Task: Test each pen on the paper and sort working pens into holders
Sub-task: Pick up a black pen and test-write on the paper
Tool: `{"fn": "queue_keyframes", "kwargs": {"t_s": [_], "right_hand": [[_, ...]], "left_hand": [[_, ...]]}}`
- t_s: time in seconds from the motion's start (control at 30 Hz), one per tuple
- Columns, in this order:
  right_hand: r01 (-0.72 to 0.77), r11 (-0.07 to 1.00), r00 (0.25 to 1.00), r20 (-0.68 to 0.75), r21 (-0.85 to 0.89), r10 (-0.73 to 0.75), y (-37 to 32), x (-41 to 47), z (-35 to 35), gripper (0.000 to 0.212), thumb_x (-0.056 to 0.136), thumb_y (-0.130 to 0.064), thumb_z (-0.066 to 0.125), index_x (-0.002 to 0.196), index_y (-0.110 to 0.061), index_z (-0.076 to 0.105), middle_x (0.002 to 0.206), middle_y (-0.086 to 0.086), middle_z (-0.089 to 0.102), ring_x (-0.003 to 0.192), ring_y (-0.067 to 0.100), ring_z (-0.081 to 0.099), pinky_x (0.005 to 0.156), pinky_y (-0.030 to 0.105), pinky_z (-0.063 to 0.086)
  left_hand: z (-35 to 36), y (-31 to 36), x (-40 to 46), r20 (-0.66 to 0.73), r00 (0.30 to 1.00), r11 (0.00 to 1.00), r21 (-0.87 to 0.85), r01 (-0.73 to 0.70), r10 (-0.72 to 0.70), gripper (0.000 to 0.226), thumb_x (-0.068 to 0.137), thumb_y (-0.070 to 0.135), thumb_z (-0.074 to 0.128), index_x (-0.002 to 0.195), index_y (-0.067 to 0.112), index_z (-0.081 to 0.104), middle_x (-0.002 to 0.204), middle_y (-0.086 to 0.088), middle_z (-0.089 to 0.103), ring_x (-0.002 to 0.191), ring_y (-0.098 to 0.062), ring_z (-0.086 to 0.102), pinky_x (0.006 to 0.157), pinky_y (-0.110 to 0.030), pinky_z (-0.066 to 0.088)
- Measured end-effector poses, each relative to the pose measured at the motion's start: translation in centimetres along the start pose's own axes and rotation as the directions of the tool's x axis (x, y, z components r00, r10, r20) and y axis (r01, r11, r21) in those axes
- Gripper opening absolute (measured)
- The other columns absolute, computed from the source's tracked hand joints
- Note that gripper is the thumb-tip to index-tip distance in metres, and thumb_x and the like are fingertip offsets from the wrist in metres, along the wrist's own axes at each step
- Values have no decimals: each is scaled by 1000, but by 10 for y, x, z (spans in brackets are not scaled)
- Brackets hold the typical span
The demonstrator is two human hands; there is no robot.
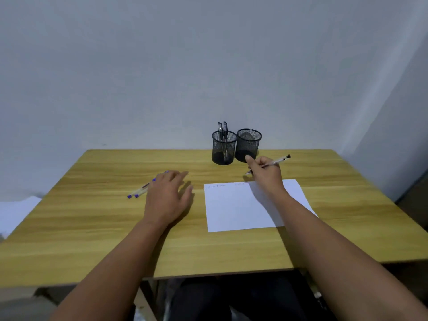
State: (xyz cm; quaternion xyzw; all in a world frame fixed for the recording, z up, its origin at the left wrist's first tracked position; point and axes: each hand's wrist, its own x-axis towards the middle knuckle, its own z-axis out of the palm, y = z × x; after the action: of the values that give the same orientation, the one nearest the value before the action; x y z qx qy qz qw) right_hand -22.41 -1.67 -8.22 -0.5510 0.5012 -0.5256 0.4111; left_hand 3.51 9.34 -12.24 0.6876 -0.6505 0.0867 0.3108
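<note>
A wooden bench (92, 228) stands against a plain grey wall (139, 66); a white sheet of paper (234, 209) lies flat on it, faint scribbles along its far edge, the right forearm crossing over its right part; pale sheets (16, 212) show beyond the bench's left edge. Two black mesh holders stand touching near the far edge: the left holder (224, 148) carries two dark-capped pens (223, 130) upright; the right holder (248, 144) shows none. Two purple-capped pens (141, 189) lie side by side, caps toward the near left, far ends hidden under the left hand (168, 198), which rests on them with fingers spread and relaxed. The right hand (265, 172) pinches one clear pen (276, 161) just in front of the right holder; its long axis runs near-left to far-right, dark end up right, tip low toward the paper's far edge.
</note>
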Motion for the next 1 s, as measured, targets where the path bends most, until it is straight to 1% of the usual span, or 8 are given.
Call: {"fn": "queue_keyframes", "kwargs": {"t_s": [0.13, 0.27, 0.37, 0.5, 0.6, 0.77, 0.87, 1.0], "right_hand": [[25, 999, 1000, 5, 45, -26, -7, -9, 0, 43, 97, -24, 78, 65, -14, 50, 55, -3, 43, 44, -1, 42, 48, 13, 41], [-34, 999, 997, 77, 17, 32, -11, -16, -1, 32, 98, -34, 76, 76, -11, 71, 60, -2, 63, 47, 4, 53, 48, 17, 41], [-65, 998, 992, 114, 25, 61, -14, -19, -3, 30, 102, -36, 70, 83, -13, 76, 72, 2, 70, 51, 6, 56, 48, 18, 40], [-66, 997, 992, 109, 39, 62, -14, -21, -5, 32, 103, -33, 69, 87, -7, 77, 73, 5, 69, 49, 7, 54, 47, 19, 39], [-67, 997, 991, 115, 48, 61, -13, -22, -4, 33, 103, -34, 69, 88, -5, 77, 74, 7, 69, 51, 8, 54, 49, 20, 39], [-69, 997, 990, 128, 47, 62, -18, -23, -3, 30, 103, -33, 68, 83, -12, 77, 71, 4, 70, 50, 8, 55, 47, 18, 40], [-67, 997, 986, 157, 38, 60, -18, -24, -2, 29, 105, -27, 65, 87, -8, 77, 68, 1, 70, 50, 8, 56, 47, 19, 40], [-56, 996, 983, 180, 71, 42, -18, -28, -1, 23, 99, -19, 74, 87, -2, 65, 63, 6, 62, 49, 12, 54, 46, 22, 42]], "left_hand": [[-6, -9, 4, 110, 987, 992, 56, 114, -120, 47, 89, 46, 54, 124, 17, 69, 122, -4, 64, 109, -33, 58, 84, -43, 51], [-4, -2, 10, 172, 970, 979, 140, 148, -171, 32, 90, 44, 63, 103, 18, 74, 121, -2, 62, 112, -28, 55, 76, -37, 47], [-5, 0, 12, 188, 966, 976, 156, 151, -180, 29, 91, 42, 62, 101, 18, 76, 116, -1, 63, 111, -26, 56, 74, -36, 47], [-6, -5, 9, 111, 987, 985, 138, 102, -118, 19, 88, 28, 66, 98, 17, 77, 104, -4, 65, 95, -31, 61, 69, -38, 50], [-9, -14, 12, 28, 991, 962, 243, 122, -133, 20, 88, 25, 67, 101, 12, 75, 99, -8, 62, 86, -34, 58, 64, -40, 47], [-10, -19, 21, 114, 965, 900, 400, 171, -235, 32, 98, 41, 52, 104, 20, 75, 106, -2, 62, 98, -28, 56, 72, -37, 42], [-7, -18, 24, 126, 964, 905, 390, 169, -234, 25, 97, 38, 56, 104, 24, 75, 108, 0, 63, 102, -27, 56, 77, -38, 44], [-10, -10, 24, 119, 978, 949, 288, 130, -170, 20, 95, 34, 58, 97, 24, 76, 95, 1, 69, 91, -27, 60, 68, -35, 42]]}}
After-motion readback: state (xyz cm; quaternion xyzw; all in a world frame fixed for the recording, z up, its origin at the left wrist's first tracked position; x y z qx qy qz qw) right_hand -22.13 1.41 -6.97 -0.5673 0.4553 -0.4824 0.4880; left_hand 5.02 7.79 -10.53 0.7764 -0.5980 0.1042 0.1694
